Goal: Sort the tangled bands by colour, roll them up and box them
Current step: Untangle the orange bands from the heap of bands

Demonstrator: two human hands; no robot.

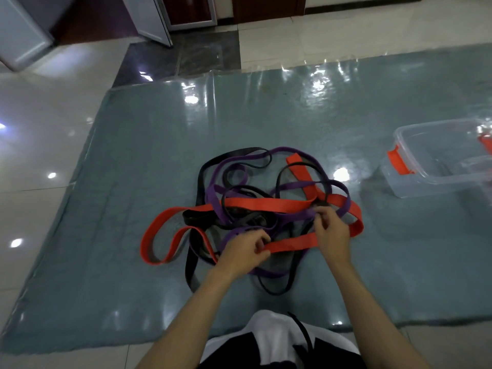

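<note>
- One tangle of bands [255, 209] lies near the middle of a glossy blue-grey mat [133, 182] spread on the tiled floor [40, 155], straight in front of the seated person.
- Three colours show in the heap: red bands [266, 205], purple bands [213, 198] and black bands [202, 171]. They loop over and under one another so closely that I cannot count how many there are of each colour.
- Both hands are down on the near side of the heap, two bare forearms reaching in from the bottom edge.
- The left hand [243, 253] has its fingers curled and pinches the end of a flat red strip that runs across to the other hand.
- The right hand [331, 233] lies over the same red strip, its fingertips bent into the knot where red, purple and black cross; which strand they hold I cannot tell.
- One clear plastic box [436, 166] stands on the mat, well apart to the right of the tangle, open at the top. Two orange-red latches show, one on its left end [399, 162] and one at the frame's right edge.
- Pale cabinet panels [24, 30] stand on the floor beyond the mat at upper left.
</note>
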